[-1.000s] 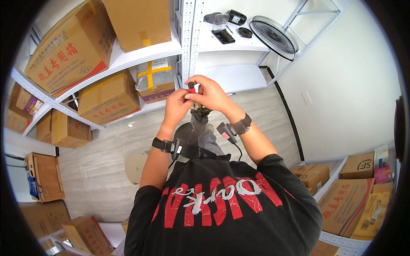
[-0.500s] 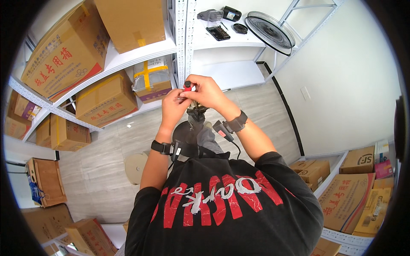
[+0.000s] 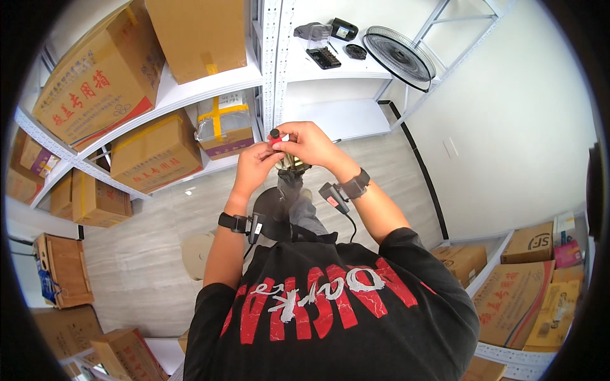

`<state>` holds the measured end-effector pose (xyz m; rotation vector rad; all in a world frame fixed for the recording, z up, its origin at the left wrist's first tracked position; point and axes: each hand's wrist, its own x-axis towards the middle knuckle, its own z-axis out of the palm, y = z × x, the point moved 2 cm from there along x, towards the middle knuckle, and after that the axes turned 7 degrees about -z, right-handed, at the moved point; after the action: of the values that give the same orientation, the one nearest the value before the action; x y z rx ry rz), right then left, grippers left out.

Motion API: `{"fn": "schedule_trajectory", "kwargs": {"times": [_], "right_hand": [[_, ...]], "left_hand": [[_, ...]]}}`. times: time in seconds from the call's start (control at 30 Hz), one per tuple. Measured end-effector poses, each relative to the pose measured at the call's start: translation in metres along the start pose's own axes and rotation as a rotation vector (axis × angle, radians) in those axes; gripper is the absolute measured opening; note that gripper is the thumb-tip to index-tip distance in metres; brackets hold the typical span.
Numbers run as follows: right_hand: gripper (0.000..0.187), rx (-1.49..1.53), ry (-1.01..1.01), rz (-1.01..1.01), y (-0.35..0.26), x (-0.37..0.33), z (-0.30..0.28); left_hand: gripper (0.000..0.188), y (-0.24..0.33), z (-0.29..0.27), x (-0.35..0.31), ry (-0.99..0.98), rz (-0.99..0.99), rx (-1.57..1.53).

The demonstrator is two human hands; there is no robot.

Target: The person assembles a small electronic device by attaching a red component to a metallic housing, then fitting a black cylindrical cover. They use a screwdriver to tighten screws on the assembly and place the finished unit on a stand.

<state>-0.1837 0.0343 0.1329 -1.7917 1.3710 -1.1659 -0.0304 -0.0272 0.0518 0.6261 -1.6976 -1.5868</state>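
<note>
While both hands meet out front at the foot of the shelving, R hand (image 3: pixel 310 143) has thumb + curled forefinger narrow, pinching a small red pc w/ black top (image 3: pixel 277 140). L hand (image 3: pixel 253 166): fingertips drawn in narrow at lower end of same pc; can't tell if gripping or just steadying, contact hidden. Red pc sits between the fingertips, black end twd cam, near a brass-toned part (image 3: pixel 293 163) showing under the hands. Whether the two touch: can't tell.

Step in hand, my read: fine fingertip work, prob. turning or seating the pc; may be a short screwdriver, ID unsure. Next move would call for L steady, R twisting in small turns, pc kept lined up w/ whatever it bears on; slip likely if the pinch loosens.

Counts:
- hands 2, each w/ 1 wrist strap, so 2 straps (L (image 3: pixel 233 222), R (image 3: pixel 356 184))
- red pc 1
- brass-toned part 1 visible, rest hidden
- on white shelf ahead: fan grille (image 3: pixel 400 56) 1; bit case (image 3: pixel 325 58) 1, clear lid up; black cylinder (image 3: pixel 344 29) 1; sm. black disc (image 3: pixel 356 51) 1; dk grey item (image 3: pixel 311 30) 1, kind unclear
- L rack, upper: lg cartons (image 3: pixel 101 79) 2; below: brown carton (image 3: pixel 157 152) 1 + yellow-taped box (image 3: pixel 223 127) 1
- floor: pale round disc (image 3: pixel 198 255) 1
</note>
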Motion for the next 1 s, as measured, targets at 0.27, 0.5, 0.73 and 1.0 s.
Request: {"fn": "schedule_trajectory", "kwargs": {"times": [0.27, 0.5, 0.73, 1.0], "right_hand": [[0.04, -0.172, 0.189, -0.091, -0.004, 0.001, 0.005], [0.037, 0.032, -0.009, -0.081, -0.015, -0.003, -0.002], [0.013, 0.047, 0.107, 0.0, 0.004, -0.002, -0.001], [0.023, -0.009, 0.15, 0.015, 0.018, 0.0, 0.001]], "left_hand": [[0.025, 0.005, 0.02, 0.002, -0.03, -0.054, -0.284], [0.01, -0.018, 0.007, 0.006, -0.01, -0.053, -0.198], [0.019, -0.01, 0.002, 0.005, -0.121, -0.087, -0.058], [0.015, -0.002, 0.008, 0.004, -0.002, -0.063, -0.11]]}}
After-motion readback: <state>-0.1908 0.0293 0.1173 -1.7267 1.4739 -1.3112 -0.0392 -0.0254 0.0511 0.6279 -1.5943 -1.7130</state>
